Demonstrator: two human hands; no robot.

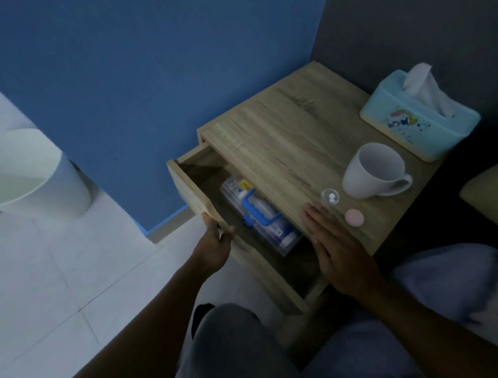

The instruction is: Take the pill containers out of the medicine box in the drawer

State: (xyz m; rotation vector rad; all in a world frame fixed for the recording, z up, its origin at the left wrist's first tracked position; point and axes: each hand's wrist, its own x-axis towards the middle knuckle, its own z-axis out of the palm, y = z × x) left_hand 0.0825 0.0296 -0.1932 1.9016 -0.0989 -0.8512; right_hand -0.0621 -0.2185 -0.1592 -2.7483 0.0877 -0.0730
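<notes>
The wooden drawer (191, 190) of the bedside table stands pulled out. Inside lies a clear plastic medicine box (278, 234) with a blue handle, lid shut, several packages showing through it. My left hand (215, 243) grips the top edge of the drawer front. My right hand (336, 247) lies flat, fingers together, on the tabletop's front edge, holding nothing. Just past its fingertips stand a small clear pill container (330, 197) with white pills in it and a round pink lid (354, 217).
On the wooden tabletop (283, 144) stand a white mug (371, 170) and a light blue tissue box (418, 118). A white bin (23, 173) sits on the tiled floor at left. A blue wall is behind; bedding and a pillow at right.
</notes>
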